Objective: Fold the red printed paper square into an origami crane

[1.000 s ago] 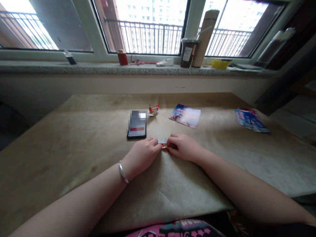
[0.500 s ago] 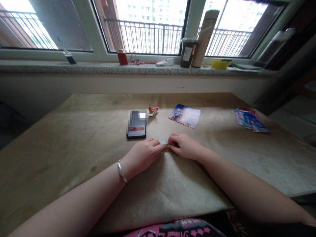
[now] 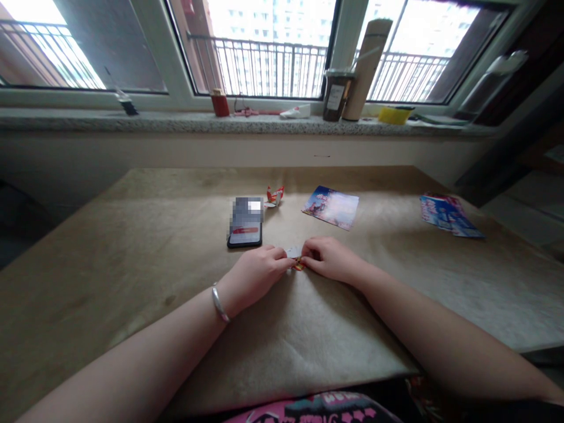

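Observation:
My left hand [image 3: 255,275] and my right hand [image 3: 332,259] meet at the middle of the table, both pinched on a small folded piece of paper [image 3: 294,256], white on top with a red and yellow edge. The paper lies low against the brown table cover [image 3: 132,258]. A silver bangle [image 3: 219,304] circles my left wrist. Most of the paper is hidden by my fingers.
A black phone [image 3: 245,222] lies just beyond my left hand. A small folded red and white paper [image 3: 274,195] sits behind it. A picture card [image 3: 331,207] lies farther right, another colourful sheet [image 3: 449,214] near the right edge. The windowsill [image 3: 176,122] holds jars and small items.
Both hands have shifted slightly away from me and closer together over the small paper. Nothing else on the table has moved.

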Tool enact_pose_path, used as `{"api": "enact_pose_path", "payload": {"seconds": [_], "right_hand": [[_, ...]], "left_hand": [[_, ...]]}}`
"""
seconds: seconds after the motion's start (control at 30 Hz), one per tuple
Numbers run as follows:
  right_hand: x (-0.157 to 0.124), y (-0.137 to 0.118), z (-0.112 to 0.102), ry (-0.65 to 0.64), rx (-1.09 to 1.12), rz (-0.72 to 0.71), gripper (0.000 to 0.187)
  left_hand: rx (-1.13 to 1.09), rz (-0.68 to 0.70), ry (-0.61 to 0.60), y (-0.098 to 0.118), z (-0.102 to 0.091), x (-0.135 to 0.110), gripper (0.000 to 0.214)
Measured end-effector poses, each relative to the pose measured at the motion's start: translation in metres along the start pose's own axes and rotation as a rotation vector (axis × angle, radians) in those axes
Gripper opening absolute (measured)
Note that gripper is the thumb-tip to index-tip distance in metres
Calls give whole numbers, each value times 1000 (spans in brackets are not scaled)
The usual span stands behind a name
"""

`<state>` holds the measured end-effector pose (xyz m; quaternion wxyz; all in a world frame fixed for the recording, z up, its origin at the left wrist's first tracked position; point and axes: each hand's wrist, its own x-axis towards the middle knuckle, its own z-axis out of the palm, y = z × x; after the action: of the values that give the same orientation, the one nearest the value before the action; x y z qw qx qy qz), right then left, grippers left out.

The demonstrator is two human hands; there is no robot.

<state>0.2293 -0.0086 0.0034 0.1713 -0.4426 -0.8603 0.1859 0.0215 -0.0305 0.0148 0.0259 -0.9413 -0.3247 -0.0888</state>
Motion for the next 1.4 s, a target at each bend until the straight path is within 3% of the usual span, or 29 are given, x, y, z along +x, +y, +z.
{"api": "enact_pose_path", "payload": {"seconds": [0.33, 0.53, 1.4], "right_hand": [[0, 2, 3, 4, 102, 75, 8], [2, -2, 1, 5, 57, 120, 11], [2, -1, 3, -8, 80, 101, 7]], "left_hand": [[47, 26, 2, 2, 0, 0, 19], [75, 25, 19, 3, 0, 0, 20], [111, -32, 6, 11, -1, 2, 16]]}}
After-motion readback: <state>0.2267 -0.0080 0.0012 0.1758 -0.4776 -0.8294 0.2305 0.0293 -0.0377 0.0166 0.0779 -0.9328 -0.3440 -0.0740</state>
